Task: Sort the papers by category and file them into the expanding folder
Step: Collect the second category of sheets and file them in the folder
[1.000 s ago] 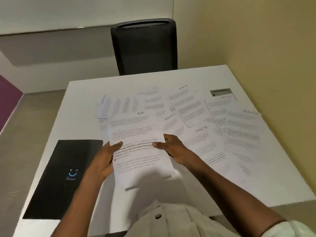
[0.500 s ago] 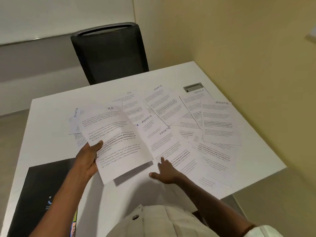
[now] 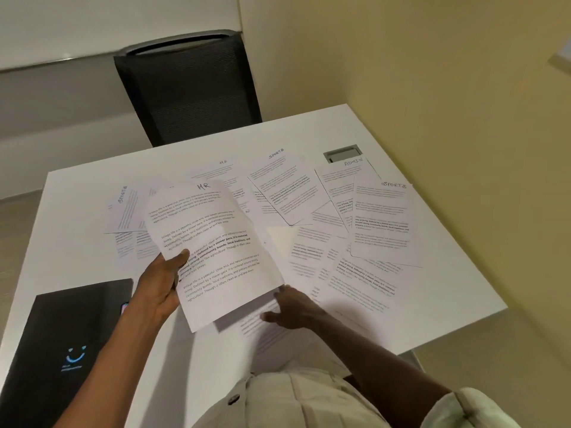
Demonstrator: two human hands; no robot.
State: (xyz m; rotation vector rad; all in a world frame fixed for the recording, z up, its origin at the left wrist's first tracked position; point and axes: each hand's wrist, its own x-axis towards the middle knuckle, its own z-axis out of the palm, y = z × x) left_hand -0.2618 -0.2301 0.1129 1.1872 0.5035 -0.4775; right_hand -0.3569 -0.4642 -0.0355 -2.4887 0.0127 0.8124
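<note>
My left hand grips a sheet headed HR by its left edge and holds it lifted above the table, thumb on top. My right hand lies on a sheet near the front edge, partly under the lifted page's lower corner; its fingers are half hidden. Several printed sheets are spread over the white table: one headed SPORTS, one headed ADMIN, another SPORTS, another HR. The black expanding folder, with a blue smile logo, lies flat at the front left.
A black mesh chair stands behind the table's far edge. A grey cable port sits in the tabletop at the far right. A yellow wall runs close along the table's right side.
My right hand let go of the HR sheet and dropped to the papers near the front edge. My left hand now holds the sheet alone. The view swung to the right.
</note>
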